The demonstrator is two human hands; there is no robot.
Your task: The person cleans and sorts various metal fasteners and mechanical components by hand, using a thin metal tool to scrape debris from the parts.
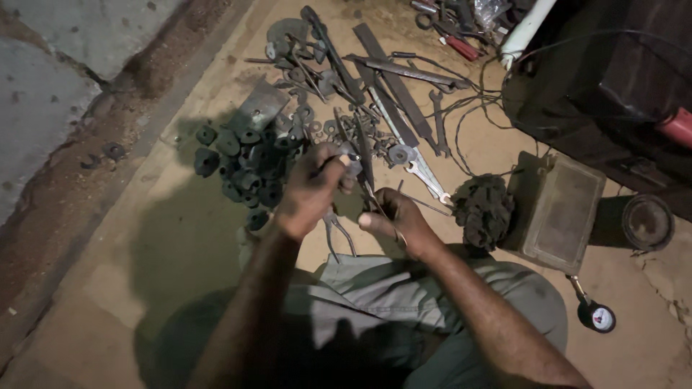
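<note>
We see bare forearms, no sleeves | our left hand (pixel 310 191) and right hand (pixel 396 220) ungloved, no rings or watch showing | grey-green creased trousers (pixel 404 302) over our knees

Items obscured / incomplete, placed rel. to grey tray (pixel 559 209):
- Small metal part (pixel 351 167), well left of tray: pinched in left hand (pixel 311 189), mostly covered by fingers; kind indeterminate.
- Thin tool (pixel 369 189), left of tray: lower end hidden in right hand (pixel 396 220).
- Red object (pixel 677 126), upper right of tray: cut by frame edge.
- Dark box (pixel 613 79), above tray: in shadow, detail lost.
- Gauge (pixel 597 315), below tray: dial too small to tell.
</note>
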